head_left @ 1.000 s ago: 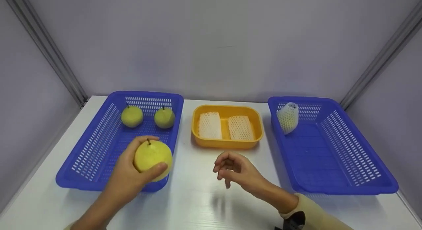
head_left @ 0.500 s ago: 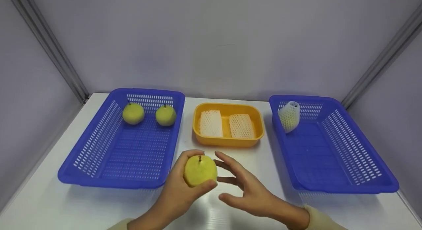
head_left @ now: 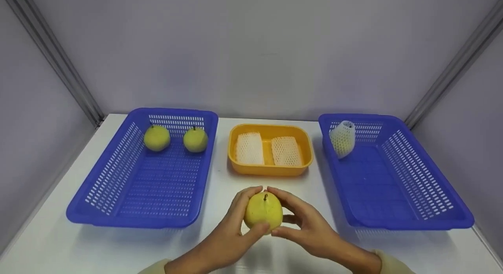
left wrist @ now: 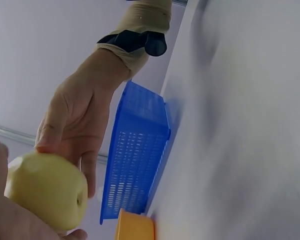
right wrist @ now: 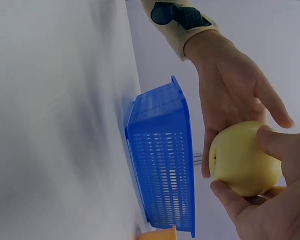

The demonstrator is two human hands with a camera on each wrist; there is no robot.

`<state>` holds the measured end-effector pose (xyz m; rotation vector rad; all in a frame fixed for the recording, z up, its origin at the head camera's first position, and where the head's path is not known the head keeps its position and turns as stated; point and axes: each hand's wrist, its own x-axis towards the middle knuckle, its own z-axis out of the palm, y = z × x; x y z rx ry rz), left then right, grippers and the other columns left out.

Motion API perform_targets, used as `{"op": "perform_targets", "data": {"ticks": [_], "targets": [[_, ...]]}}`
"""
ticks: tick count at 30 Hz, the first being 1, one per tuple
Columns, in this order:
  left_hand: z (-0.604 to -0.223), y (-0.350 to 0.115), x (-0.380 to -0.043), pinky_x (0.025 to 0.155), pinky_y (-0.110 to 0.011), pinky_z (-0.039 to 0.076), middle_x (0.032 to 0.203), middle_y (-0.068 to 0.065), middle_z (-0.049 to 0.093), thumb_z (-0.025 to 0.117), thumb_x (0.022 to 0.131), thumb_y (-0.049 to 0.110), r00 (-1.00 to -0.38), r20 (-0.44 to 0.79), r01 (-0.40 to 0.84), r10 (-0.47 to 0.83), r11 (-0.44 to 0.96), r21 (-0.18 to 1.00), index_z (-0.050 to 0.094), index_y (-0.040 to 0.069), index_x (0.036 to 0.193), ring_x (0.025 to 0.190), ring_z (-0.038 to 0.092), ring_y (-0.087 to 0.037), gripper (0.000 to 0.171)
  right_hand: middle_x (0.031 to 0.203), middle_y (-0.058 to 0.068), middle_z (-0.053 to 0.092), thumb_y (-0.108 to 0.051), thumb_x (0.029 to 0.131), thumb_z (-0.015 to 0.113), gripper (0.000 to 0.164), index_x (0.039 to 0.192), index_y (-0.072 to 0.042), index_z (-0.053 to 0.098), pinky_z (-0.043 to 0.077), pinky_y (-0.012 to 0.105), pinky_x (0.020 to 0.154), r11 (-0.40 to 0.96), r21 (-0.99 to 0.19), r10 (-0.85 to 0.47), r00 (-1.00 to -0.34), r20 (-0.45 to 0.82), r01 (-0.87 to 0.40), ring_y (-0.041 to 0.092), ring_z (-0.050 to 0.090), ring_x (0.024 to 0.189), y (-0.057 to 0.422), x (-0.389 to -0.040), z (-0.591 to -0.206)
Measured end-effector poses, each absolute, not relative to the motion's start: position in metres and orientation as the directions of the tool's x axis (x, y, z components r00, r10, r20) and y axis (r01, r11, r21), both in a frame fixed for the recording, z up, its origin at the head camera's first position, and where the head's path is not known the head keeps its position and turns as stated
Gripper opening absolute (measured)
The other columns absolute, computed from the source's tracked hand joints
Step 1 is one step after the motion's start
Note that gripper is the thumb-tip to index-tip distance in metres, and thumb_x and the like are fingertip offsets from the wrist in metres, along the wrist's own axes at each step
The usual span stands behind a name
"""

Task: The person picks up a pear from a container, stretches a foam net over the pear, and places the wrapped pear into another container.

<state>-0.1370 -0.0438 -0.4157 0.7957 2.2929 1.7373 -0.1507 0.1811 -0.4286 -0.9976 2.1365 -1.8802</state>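
A round yellow pear with a short dark stem is held upright above the front of the table, between both hands. My left hand grips its left side, thumb across the front and fingers behind. From the right, my right hand has its thumb and fingertips on the same pear. In the right wrist view the right thumb and fingers bend around the pear, with the left palm beyond it. The left wrist view shows the pear's dimpled underside.
Two bare pears, one left and one right, sit in the left blue basket. A yellow-orange tub holds two white foam nets. In the right blue basket stands a net-wrapped pear.
My left hand has carried the pear rightward from over the left basket to the middle. My right hand, first apart from it, has come onto the pear's right side.
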Motion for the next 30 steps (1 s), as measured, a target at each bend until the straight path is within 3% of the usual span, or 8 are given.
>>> {"op": "perform_targets", "data": {"ticks": [4,8,11,15,20,30], "targets": [[-0.422,-0.049,-0.143,0.111,-0.04,0.044,0.151,-0.005,0.041,0.075,0.095,0.03,-0.823,0.203,0.345,0.531,0.181,0.921,0.034,0.011,0.155,0.138,0.044,-0.022,0.076,0.151,0.023,0.046,-0.002,0.093,0.072,0.068,0.152,0.001,0.04,0.056,0.041,0.097,0.008,-0.919,-0.547,-0.771,0.326,-0.394,0.015,0.048,0.138,0.192,-0.152,-0.433],[-0.433,-0.044,-0.15,0.106,-0.031,0.048,0.143,-0.004,0.05,0.081,0.088,0.023,-0.842,0.196,0.309,0.502,0.151,0.939,0.044,0.01,0.146,0.135,0.048,-0.025,0.07,0.15,0.021,0.046,-0.003,0.093,0.072,0.067,0.152,-0.001,0.04,0.055,0.039,0.098,0.052,-0.929,-0.541,-0.792,0.282,-0.366,0.013,0.048,0.137,0.197,-0.153,-0.439],[-0.445,-0.039,-0.154,0.103,-0.029,0.05,0.14,-0.007,0.05,0.082,0.087,0.019,-0.857,0.181,0.293,0.482,0.167,0.941,0.047,0.008,0.146,0.132,0.05,-0.027,0.07,0.148,0.02,0.048,-0.008,0.092,0.074,0.068,0.151,-0.002,0.041,0.056,0.038,0.097,0.119,-0.928,-0.528,-0.814,0.241,-0.352,0.014,0.05,0.134,0.201,-0.155,-0.446],[-0.461,-0.035,-0.157,0.1,-0.027,0.052,0.135,-0.009,0.051,0.084,0.085,0.013,-0.866,0.165,0.284,0.472,0.192,0.939,0.049,0.005,0.146,0.129,0.052,-0.03,0.071,0.145,0.019,0.051,-0.014,0.089,0.079,0.071,0.149,-0.002,0.043,0.057,0.036,0.092,0.217,-0.921,-0.518,-0.838,0.171,-0.322,0.026,0.052,0.131,0.205,-0.157,-0.458],[-0.477,-0.029,-0.161,0.1,-0.025,0.051,0.134,-0.009,0.052,0.085,0.083,0.008,-0.863,0.129,0.278,0.489,0.246,0.929,0.05,0.0,0.143,0.128,0.053,-0.031,0.07,0.142,0.018,0.053,-0.007,0.087,0.081,0.072,0.145,0.003,0.041,0.057,0.034,0.092,0.292,-0.919,-0.519,-0.851,0.081,-0.266,0.04,0.052,0.129,0.207,-0.159,-0.471],[-0.488,-0.024,-0.168,0.105,-0.025,0.048,0.132,-0.007,0.052,0.085,0.082,0.006,-0.863,0.081,0.271,0.499,0.322,0.907,0.051,0.0,0.142,0.126,0.055,-0.028,0.07,0.14,0.02,0.054,0.001,0.084,0.08,0.07,0.142,0.006,0.04,0.056,0.037,0.095,0.367,-0.89,-0.51,-0.858,0.051,-0.271,0.042,0.053,0.127,0.207,-0.163,-0.483]]}}
